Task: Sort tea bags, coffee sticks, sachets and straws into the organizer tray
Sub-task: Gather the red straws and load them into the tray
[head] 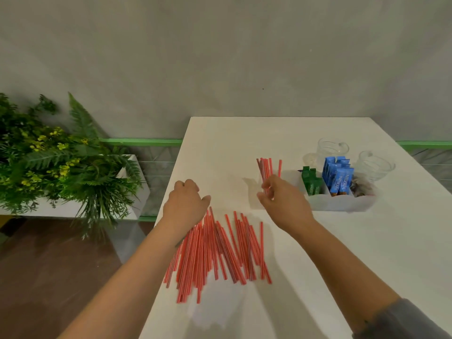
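My right hand (283, 204) pinches upright red straws (265, 171) beside the organizer tray (342, 203), seemingly at its left end. My left hand (186, 204), fingers curled, rests at the far end of the loose straw pile (220, 250).

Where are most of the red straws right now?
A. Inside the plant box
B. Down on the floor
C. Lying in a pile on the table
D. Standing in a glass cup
C: the big pile of straws lies flat on the table, near the left hand; only a small bunch stands at the right hand.
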